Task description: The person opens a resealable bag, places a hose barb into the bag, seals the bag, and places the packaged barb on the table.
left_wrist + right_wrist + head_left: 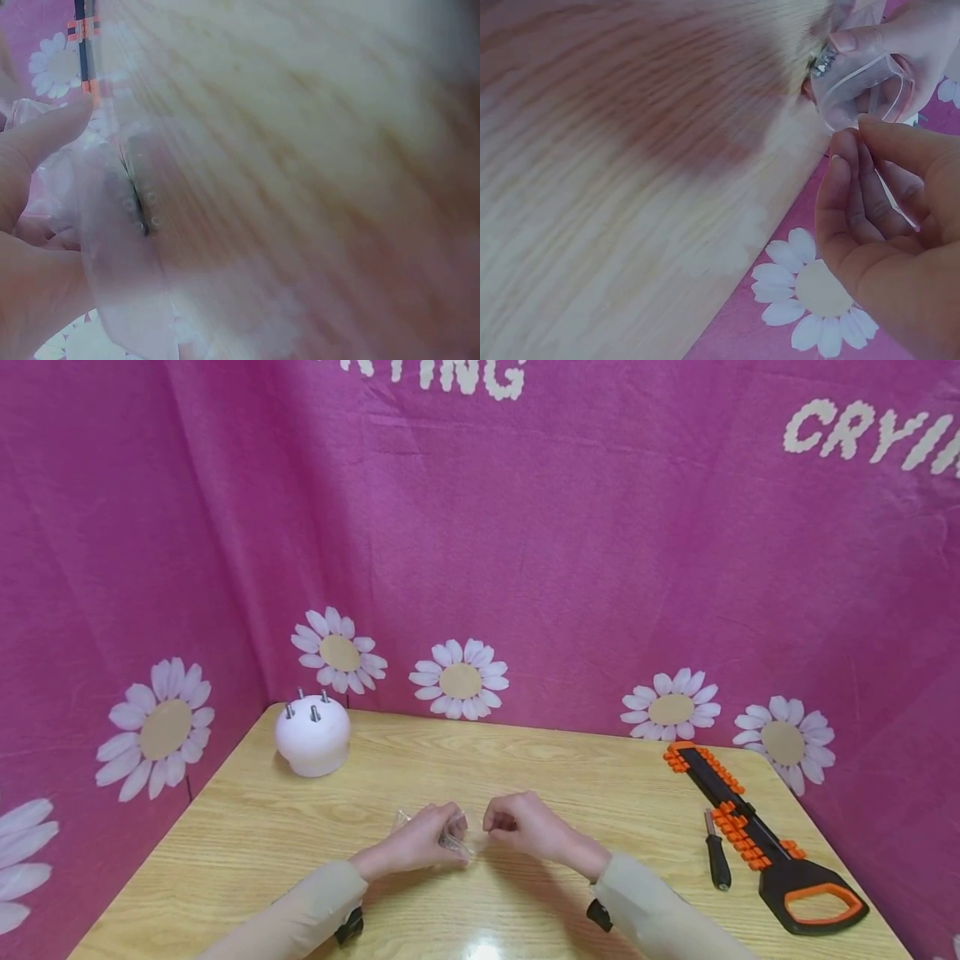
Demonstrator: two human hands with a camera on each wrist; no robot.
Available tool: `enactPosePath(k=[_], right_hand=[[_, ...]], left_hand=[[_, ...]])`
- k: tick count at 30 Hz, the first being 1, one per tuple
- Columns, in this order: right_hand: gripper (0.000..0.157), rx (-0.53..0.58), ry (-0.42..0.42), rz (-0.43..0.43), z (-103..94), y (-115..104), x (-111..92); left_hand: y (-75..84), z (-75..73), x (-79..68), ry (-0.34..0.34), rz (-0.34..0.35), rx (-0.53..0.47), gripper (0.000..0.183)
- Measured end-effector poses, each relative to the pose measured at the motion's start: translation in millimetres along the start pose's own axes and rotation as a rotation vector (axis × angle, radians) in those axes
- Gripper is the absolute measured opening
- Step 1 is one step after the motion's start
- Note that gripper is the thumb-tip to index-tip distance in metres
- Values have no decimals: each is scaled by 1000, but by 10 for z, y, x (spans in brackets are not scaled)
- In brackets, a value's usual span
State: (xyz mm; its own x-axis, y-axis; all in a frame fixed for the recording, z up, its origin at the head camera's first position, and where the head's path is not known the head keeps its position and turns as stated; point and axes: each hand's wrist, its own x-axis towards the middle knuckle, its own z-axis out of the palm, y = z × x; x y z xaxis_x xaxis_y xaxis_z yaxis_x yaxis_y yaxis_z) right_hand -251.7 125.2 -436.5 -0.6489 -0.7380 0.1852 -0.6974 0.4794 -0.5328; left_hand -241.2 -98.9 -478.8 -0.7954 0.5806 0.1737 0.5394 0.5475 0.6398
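Note:
My left hand (pixel 423 842) grips a small clear plastic bag (pixel 847 90), thumb on one side and fingers on the other. Small shiny metal pieces (pixel 823 61) show through the plastic, close to the left thumb. In the right wrist view the bag's mouth gapes toward my right hand (pixel 528 827). That hand is just right of the bag, its fingers curled and the thumb tip meeting the fingertips (pixel 842 142) right at the bag's rim. No separate thing shows between those fingertips. The left wrist view has the clear plastic (pixel 124 300) hanging below the left thumb.
A white rounded body (pixel 311 747) with several metal bolts pointing up stands at the back left of the wooden table (pixel 420 752). On the right lie a black-handled screwdriver (pixel 717 860) and a long black frame (pixel 776 878) with orange blocks and a loop handle. A pink flowered cloth (pixel 555 568) hangs behind.

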Motion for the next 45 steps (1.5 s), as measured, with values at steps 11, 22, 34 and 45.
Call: enactPosePath(k=[11, 22, 34, 45], right_hand=[[5, 56, 9, 32, 91, 36, -93], [4, 82, 20, 40, 138, 51, -114], [9, 67, 79, 30, 129, 84, -115], [7, 41, 111, 29, 116, 149, -129]], left_hand=[[4, -8, -8, 1, -31, -11, 37], [40, -8, -11, 4, -59, -19, 38], [69, -40, -10, -4, -89, -74, 40], [-4, -204, -39, -145, -132, -323, 69]])
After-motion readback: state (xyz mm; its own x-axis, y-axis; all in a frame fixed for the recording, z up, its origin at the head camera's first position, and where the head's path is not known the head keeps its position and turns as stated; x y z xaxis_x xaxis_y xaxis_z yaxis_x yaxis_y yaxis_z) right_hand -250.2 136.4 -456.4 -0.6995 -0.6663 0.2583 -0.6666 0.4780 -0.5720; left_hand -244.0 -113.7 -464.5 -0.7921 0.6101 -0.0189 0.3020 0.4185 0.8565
